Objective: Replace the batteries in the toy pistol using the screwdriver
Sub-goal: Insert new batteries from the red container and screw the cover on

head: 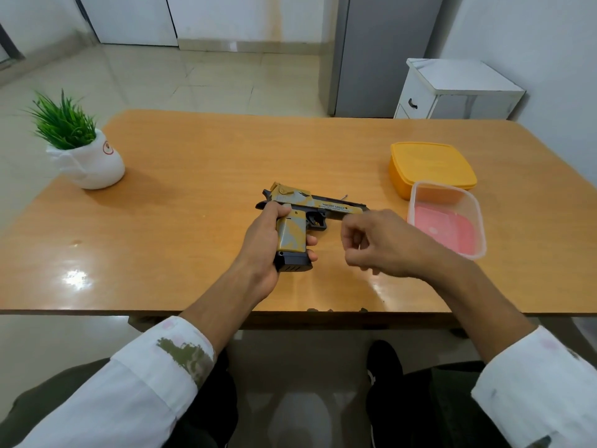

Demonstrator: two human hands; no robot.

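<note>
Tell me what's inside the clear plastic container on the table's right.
Flat pink pieces lie on the floor of the clear container, showing through its see-through walls. What they are is too blurred to tell, and anything beneath them is covered.

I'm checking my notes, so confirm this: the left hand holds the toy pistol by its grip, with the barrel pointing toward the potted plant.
One detail is wrong. In the head view the left hand does hold the toy pistol by its grip, but the barrel points the other way, toward the clear container on the right. The potted plant stands at the table's far left.
</note>
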